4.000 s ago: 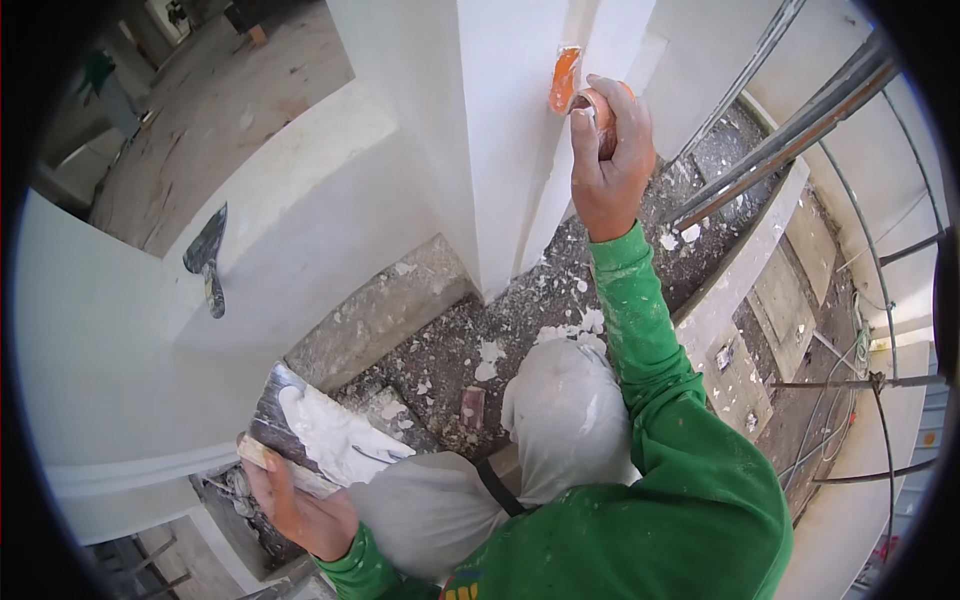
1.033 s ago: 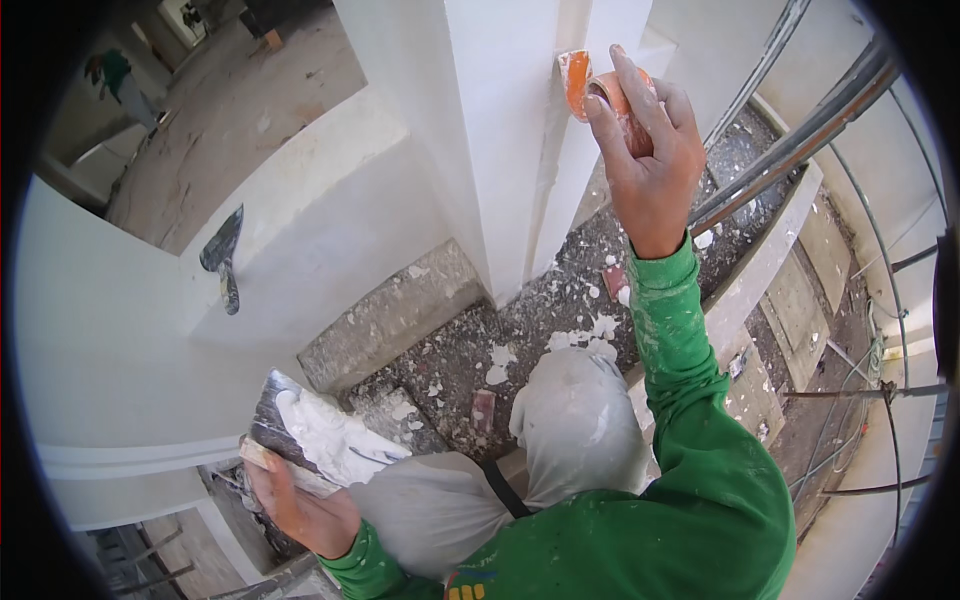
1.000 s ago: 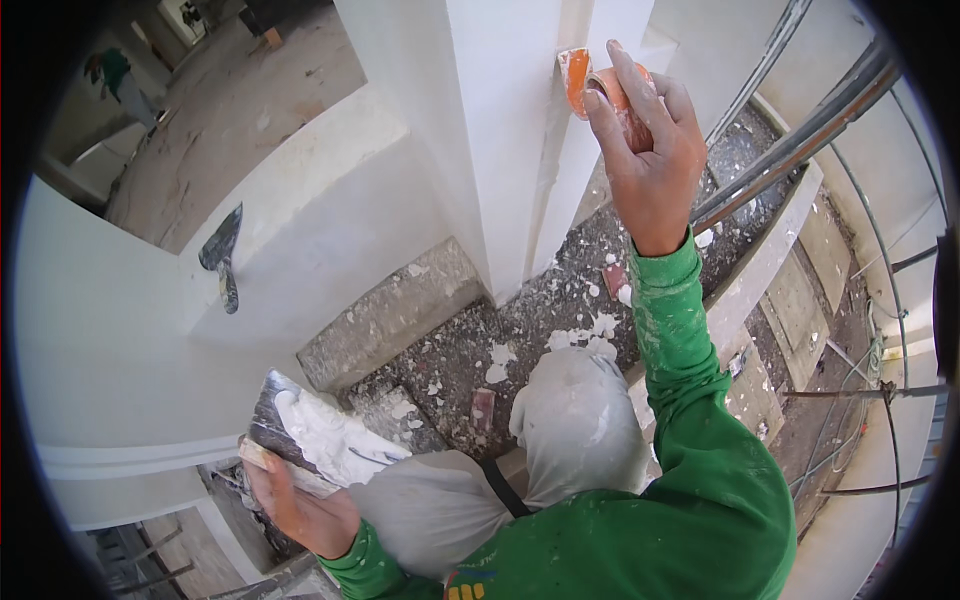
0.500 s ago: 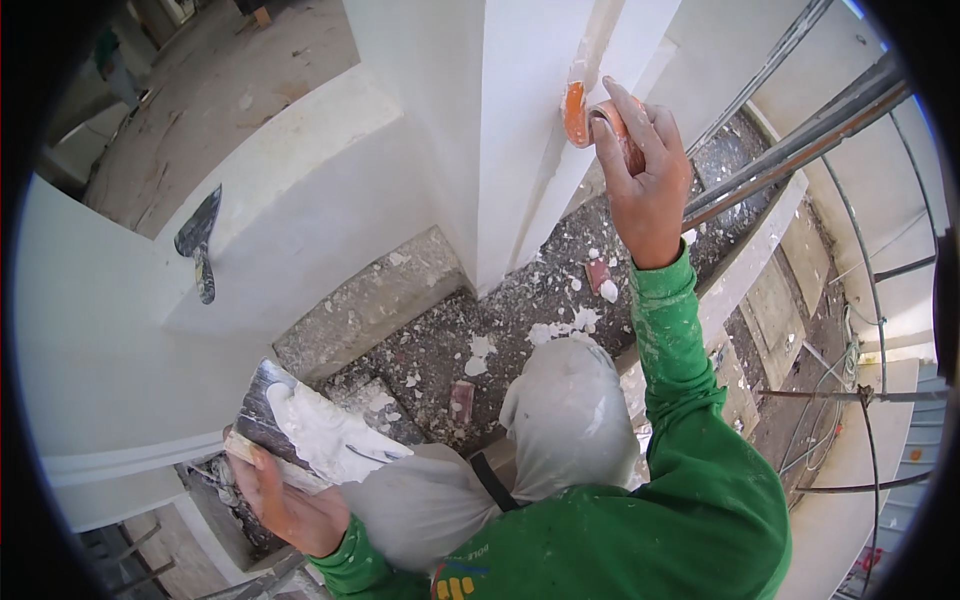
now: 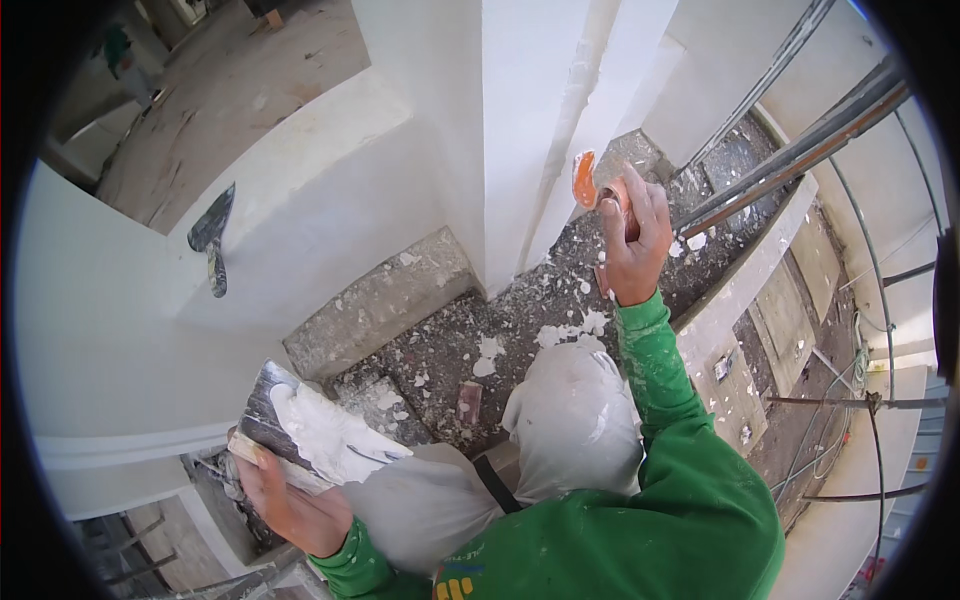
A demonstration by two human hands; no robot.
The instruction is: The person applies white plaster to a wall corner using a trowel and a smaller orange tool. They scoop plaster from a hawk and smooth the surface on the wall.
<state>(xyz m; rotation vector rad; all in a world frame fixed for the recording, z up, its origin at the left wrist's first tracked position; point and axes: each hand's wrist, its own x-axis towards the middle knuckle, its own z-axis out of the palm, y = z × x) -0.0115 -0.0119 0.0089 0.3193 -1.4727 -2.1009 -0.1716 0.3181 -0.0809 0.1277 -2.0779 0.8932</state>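
Note:
My right hand grips a small orange-bladed putty knife and holds its blade against the edge of a white plastered column. Low at the left, my left hand holds a flat metal hawk board loaded with a heap of white plaster. My knees in plaster-stained grey trousers show between the two hands. Both sleeves are green.
A grey trowel lies on the white ledge at the left. A rough concrete block and plaster splatter cover the dark floor below the column. Metal scaffold pipes run diagonally at the right, with wooden planks beneath.
My right hand with the orange putty knife has slid down the column edge from high up to a lower spot. The left hand still holds the loaded board.

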